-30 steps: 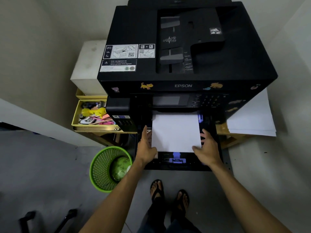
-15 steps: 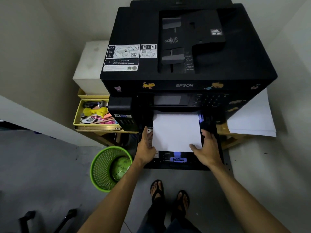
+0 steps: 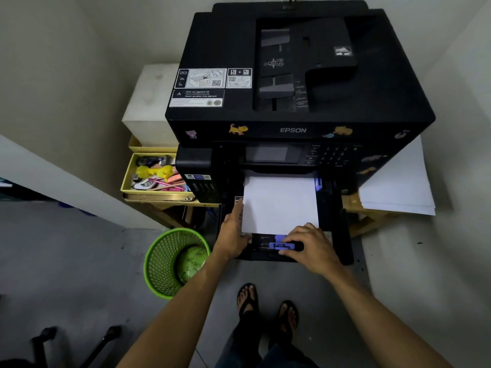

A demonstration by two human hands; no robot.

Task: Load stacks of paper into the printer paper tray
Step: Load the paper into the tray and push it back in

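Note:
A large black Epson printer stands on a wooden stand. Its black paper tray is pulled out at the front, with a white paper stack lying flat in it. My left hand rests flat against the stack's left edge, fingers pointing into the tray. My right hand sits at the tray's front, fingers pinched on the purple paper guide just below the stack's near edge. A second purple guide shows at the stack's far right corner.
More white paper lies stacked on the stand right of the printer. A yellow drawer of stationery and a white box sit to the left. A green mesh bin stands on the floor. My sandalled feet are below the tray.
My right hand left the stack's right edge and moved down and left to the front purple guide, where it now grips. My left hand stayed at the left edge.

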